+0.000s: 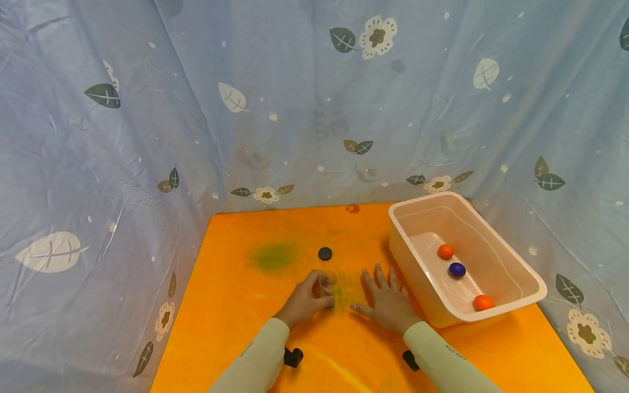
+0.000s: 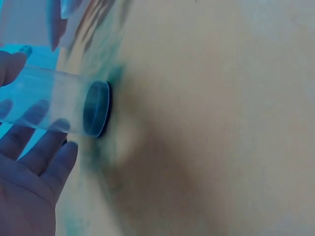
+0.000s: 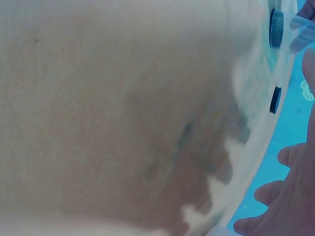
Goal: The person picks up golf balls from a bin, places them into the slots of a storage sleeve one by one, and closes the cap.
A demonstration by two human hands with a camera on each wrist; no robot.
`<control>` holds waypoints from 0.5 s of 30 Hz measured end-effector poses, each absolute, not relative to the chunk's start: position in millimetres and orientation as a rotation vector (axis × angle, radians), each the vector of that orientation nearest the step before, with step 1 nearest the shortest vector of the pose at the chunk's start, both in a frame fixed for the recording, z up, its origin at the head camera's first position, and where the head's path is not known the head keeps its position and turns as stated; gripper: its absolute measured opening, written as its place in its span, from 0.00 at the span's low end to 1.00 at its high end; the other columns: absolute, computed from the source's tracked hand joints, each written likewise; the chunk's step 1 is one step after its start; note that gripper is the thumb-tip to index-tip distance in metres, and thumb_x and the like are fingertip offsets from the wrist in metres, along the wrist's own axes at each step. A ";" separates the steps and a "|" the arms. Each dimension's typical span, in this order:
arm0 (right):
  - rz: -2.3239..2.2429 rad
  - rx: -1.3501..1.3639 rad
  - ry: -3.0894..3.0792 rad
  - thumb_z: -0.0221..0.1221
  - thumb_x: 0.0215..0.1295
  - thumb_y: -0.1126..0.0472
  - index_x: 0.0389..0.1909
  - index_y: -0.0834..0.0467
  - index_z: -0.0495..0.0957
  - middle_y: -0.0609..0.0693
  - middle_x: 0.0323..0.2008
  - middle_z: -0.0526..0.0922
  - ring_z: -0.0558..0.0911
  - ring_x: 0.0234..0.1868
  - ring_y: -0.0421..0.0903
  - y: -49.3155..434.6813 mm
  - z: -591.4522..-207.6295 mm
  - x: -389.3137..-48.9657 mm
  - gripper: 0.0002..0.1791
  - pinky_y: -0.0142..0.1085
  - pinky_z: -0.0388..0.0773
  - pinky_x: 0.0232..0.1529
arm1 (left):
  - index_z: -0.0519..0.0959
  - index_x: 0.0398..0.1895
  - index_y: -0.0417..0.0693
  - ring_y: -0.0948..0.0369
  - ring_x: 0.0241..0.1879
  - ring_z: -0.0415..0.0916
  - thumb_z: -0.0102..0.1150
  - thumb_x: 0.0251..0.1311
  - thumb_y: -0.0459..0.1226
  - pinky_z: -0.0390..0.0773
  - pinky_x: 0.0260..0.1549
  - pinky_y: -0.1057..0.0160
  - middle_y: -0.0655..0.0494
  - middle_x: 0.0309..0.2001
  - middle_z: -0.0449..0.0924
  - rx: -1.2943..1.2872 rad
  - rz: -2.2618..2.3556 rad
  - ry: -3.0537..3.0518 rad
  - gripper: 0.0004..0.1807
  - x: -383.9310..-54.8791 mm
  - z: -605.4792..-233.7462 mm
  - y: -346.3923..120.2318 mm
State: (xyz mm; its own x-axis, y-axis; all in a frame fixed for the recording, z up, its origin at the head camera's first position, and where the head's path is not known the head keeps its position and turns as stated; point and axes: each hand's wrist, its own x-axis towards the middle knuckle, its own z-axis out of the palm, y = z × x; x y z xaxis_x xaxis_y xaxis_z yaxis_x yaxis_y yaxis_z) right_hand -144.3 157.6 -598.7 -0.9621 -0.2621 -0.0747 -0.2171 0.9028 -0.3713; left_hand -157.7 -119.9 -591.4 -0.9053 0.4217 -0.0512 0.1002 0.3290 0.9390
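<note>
My left hand (image 1: pixel 306 301) grips a clear cylindrical container (image 2: pixel 74 101), its fingers and thumb curved round the side. The container stands with its dark end (image 2: pixel 97 109) down against the orange table (image 1: pixel 236 327). Across from it, my right hand (image 1: pixel 385 303) hovers low over the table with fingers spread, holding nothing. A small black disc (image 1: pixel 325 254) lies flat beyond the left hand; the right wrist view shows this disc (image 3: pixel 275 100) as a thin dark oval.
A pale pink plastic bin (image 1: pixel 400 232) stands right of my right hand. Two orange balls (image 1: pixel 445 251) and a dark blue ball (image 1: pixel 457 270) lie on its floor. Blue flowered curtains (image 1: pixel 295 98) enclose the table at the back and sides. Greenish stains (image 1: pixel 275 255) mark the tabletop.
</note>
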 end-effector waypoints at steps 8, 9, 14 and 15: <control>-0.557 -0.404 2.923 0.64 0.70 0.25 0.89 0.52 0.56 0.66 0.86 0.48 0.48 0.80 0.80 153.0 -587.9 -142.3 0.57 0.80 0.58 0.66 | 0.76 0.74 0.61 0.57 0.59 0.80 0.71 0.75 0.41 0.78 0.60 0.45 0.62 0.55 0.81 0.476 1.572 2.401 0.27 -154.1 -587.5 -121.2; -0.557 -0.416 2.926 0.64 0.70 0.25 0.89 0.52 0.56 0.66 0.86 0.49 0.49 0.80 0.80 151.9 -584.5 -142.2 0.57 0.80 0.59 0.66 | 0.76 0.74 0.61 0.55 0.60 0.79 0.71 0.75 0.41 0.78 0.61 0.45 0.60 0.55 0.81 0.470 1.578 2.412 0.27 -153.8 -586.4 -122.7; -0.595 -0.518 2.927 0.60 0.71 0.23 0.88 0.53 0.57 0.66 0.85 0.51 0.55 0.79 0.80 145.8 -553.2 -141.9 0.56 0.76 0.65 0.66 | 0.76 0.74 0.64 0.49 0.63 0.77 0.71 0.75 0.41 0.75 0.62 0.41 0.48 0.63 0.79 0.430 1.635 2.446 0.28 -153.4 -577.6 -133.3; -0.607 -0.558 2.935 0.60 0.71 0.23 0.88 0.53 0.58 0.67 0.85 0.52 0.57 0.78 0.80 145.2 -545.6 -142.5 0.56 0.75 0.66 0.65 | 0.76 0.74 0.64 0.49 0.63 0.76 0.71 0.75 0.42 0.75 0.62 0.41 0.47 0.64 0.79 0.425 1.640 2.455 0.28 -153.7 -576.4 -135.6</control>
